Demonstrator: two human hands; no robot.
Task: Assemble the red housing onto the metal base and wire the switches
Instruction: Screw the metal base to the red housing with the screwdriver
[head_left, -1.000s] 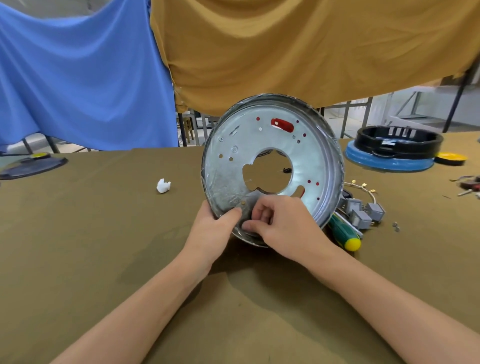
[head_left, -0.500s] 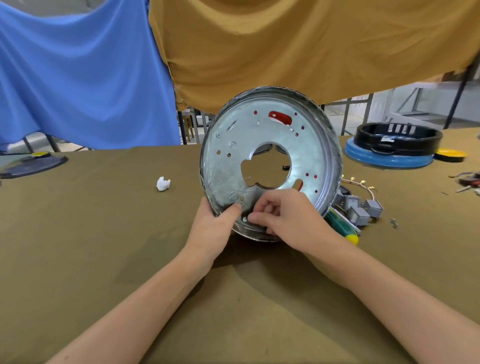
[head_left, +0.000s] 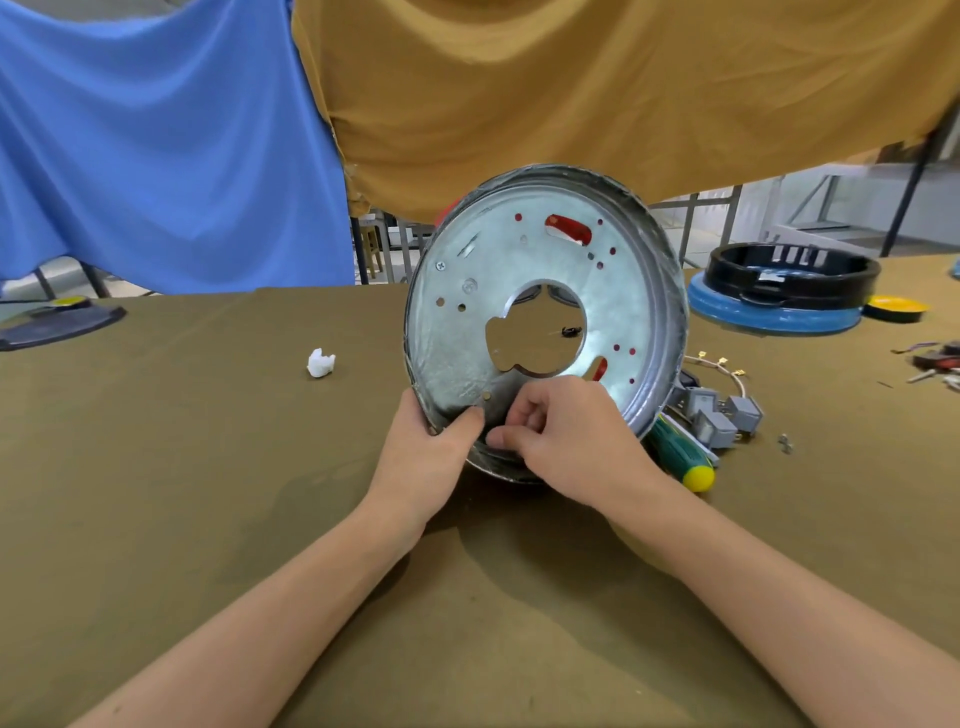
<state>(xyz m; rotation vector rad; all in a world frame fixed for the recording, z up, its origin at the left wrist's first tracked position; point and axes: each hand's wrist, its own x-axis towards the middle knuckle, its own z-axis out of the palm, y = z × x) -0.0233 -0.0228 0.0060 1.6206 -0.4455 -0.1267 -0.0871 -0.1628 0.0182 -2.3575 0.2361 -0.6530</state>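
A round metal base (head_left: 540, 291) stands up on its edge near the middle of the table (head_left: 182, 467), with its flat face turned to the camera; it has a big hole in the middle and many small holes; red bits of the red housing (head_left: 569, 229) show through two slots and behind the top rim. The left hand (head_left: 434, 457) grips the low left rim, with the thumb lying on the metal face; the right hand (head_left: 566, 441) sits at the low edge just beside it, fingers curled in a pinch against the metal, but what they pinch is too small to tell. Just to the right of the base lie gray switches (head_left: 722, 418) with pale wires (head_left: 727, 366), and a green screwdriver (head_left: 680, 460) with a yellow end. Far right sits a black ring (head_left: 792, 270) on a blue disc (head_left: 769, 314); a small white lump (head_left: 320, 362) lies well apart on the left. Blue cloth (head_left: 156, 145) and tan cloth (head_left: 597, 88) hang behind.
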